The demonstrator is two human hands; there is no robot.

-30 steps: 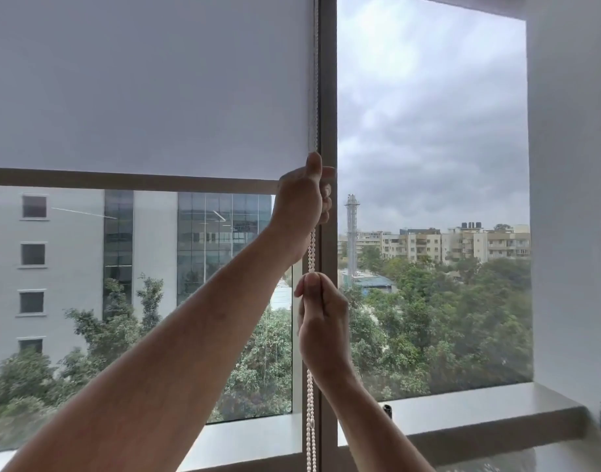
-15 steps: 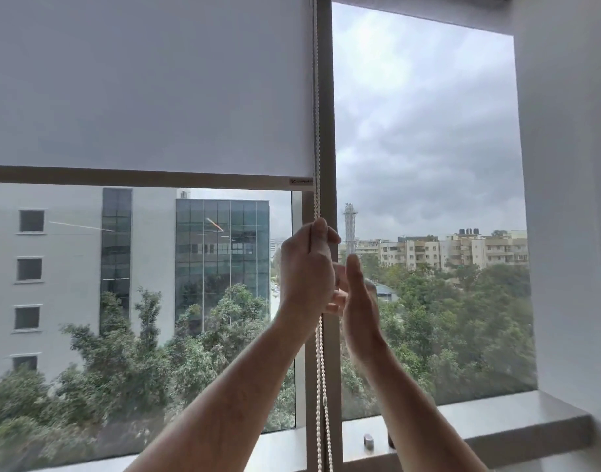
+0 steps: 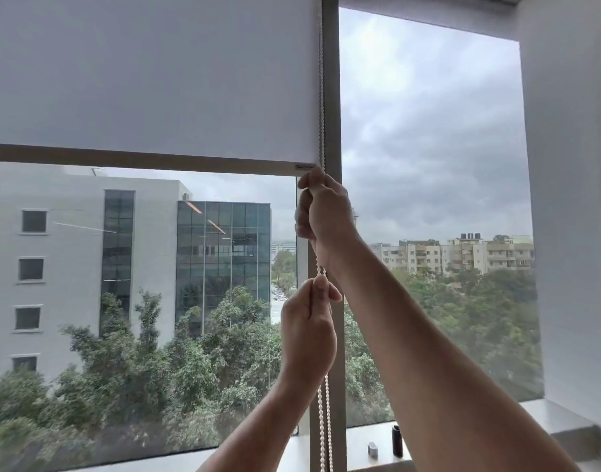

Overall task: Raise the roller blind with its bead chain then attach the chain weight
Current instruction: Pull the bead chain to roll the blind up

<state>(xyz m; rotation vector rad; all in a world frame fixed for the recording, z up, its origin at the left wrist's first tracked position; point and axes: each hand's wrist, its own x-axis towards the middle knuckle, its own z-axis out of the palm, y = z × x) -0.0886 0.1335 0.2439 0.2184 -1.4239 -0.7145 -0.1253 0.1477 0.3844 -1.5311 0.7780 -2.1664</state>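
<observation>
The white roller blind (image 3: 149, 73) covers the upper part of the left pane, its bottom rail (image 3: 139, 158) about a third of the way down. A white bead chain (image 3: 323, 420) hangs along the window's centre post (image 3: 331, 80). My right hand (image 3: 326, 212) grips the chain just under the rail's right end. Lower down, my left hand (image 3: 307, 332) pinches the same chain between thumb and fingers. A short taut stretch of chain shows between the two hands. On the sill stand a small grey piece (image 3: 372, 449) and a black cylinder (image 3: 397, 441).
A white sill (image 3: 363, 437) runs below the panes, and a white wall (image 3: 571, 199) closes in on the right. The right pane has no blind over it. Buildings and trees lie outside the glass.
My left hand has come down the chain from the top position to the lower one. My right hand has let go low down, risen past it and gripped just under the rail.
</observation>
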